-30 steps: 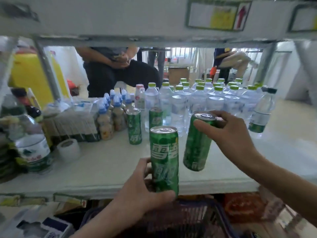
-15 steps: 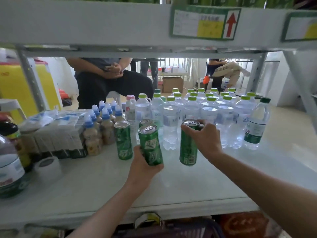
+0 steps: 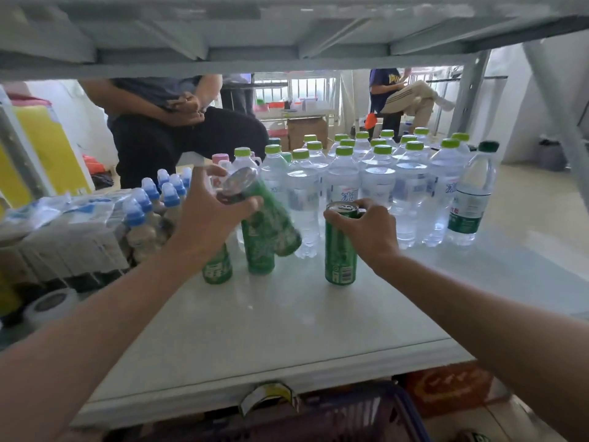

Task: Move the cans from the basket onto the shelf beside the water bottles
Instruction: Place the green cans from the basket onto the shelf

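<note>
**On the middle shelf: two cans in hand, placement under way**

On the shelf, in front of the water bottles, I log the following, working outward from each hand.

- Right hand: closed over the rim and upper side of an upright green can. Its base looks to be on or just above the shelf surface; I cannot tell which. Bottles stand just behind it.
- Left hand: wrapped around the top end of a second can, the tilted can, which leans with its lid toward me and its base toward the bottles. Motion blur softens its outline.
- Shelved cans: two more, a front can partly hidden by the left wrist and a back can under the tilted one.
- Further left: small blue-capped bottles.
- Below the shelf edge: the basket; contents not readable from here.

Step in hand, as I judge it: setting down this pair. Next, I would release the right can once seated, then bring the tilted can upright and lower it into the gap between the shelved cans and the right one, without knocking either neighbour.
</note>
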